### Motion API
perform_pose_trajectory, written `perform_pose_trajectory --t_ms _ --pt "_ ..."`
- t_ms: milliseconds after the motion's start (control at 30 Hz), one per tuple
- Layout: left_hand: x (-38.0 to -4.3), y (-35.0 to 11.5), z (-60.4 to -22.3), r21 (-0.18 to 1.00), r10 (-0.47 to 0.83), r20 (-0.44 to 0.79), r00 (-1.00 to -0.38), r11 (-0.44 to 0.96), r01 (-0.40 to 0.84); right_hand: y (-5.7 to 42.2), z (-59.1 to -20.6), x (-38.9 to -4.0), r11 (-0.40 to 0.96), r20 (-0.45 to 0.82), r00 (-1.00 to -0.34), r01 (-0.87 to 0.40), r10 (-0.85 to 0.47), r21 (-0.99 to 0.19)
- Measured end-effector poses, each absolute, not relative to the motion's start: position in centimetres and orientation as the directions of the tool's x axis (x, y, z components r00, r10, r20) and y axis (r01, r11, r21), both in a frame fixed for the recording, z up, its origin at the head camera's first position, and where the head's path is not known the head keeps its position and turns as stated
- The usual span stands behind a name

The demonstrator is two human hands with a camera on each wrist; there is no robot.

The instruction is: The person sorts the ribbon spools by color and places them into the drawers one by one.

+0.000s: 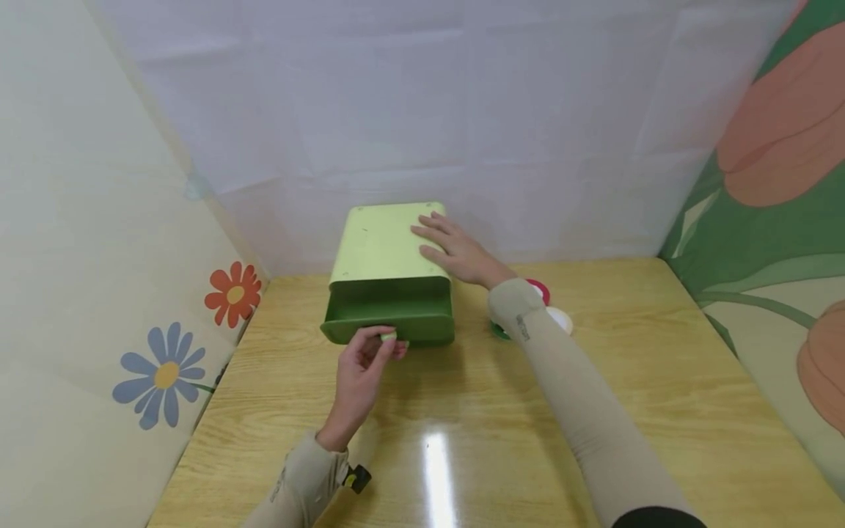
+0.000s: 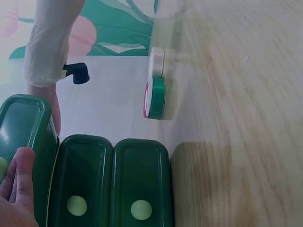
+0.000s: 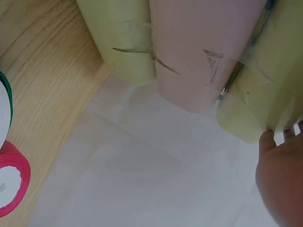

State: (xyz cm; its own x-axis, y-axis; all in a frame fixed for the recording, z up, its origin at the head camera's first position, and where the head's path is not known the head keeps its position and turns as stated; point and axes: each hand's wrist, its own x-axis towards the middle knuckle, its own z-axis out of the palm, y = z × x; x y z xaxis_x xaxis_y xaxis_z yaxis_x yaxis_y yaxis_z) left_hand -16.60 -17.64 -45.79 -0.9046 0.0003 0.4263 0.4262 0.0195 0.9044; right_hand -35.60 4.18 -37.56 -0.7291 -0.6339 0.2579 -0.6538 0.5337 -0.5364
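Observation:
A small stacked drawer cabinet with a pale green top stands at the back of the table. Its top drawer, dark green and with nothing visible inside, is pulled partway out. My left hand pinches the round light-green knob of that drawer between thumb and fingers. Below it, the left wrist view shows two closed drawers with similar knobs. My right hand rests with spread fingers on the right side of the cabinet top. In the right wrist view its fingertips touch the pale green side.
Ribbon rolls, one red, one white and one green, lie right of the cabinet, partly hidden by the right forearm in the head view. A white cloth wall rises behind, with flowered panels at both sides.

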Motion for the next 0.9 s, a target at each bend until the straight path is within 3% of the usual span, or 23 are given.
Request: perform_pose_trajectory --t_ms 900 --pt "-13.8 -17.2 -46.2 0.915 -0.037 0.402 -0.915 0.006 0.402 4.6 -37.8 -35.7 0.54 0.257 -0.728 -0.658 -0.636 -0.525"
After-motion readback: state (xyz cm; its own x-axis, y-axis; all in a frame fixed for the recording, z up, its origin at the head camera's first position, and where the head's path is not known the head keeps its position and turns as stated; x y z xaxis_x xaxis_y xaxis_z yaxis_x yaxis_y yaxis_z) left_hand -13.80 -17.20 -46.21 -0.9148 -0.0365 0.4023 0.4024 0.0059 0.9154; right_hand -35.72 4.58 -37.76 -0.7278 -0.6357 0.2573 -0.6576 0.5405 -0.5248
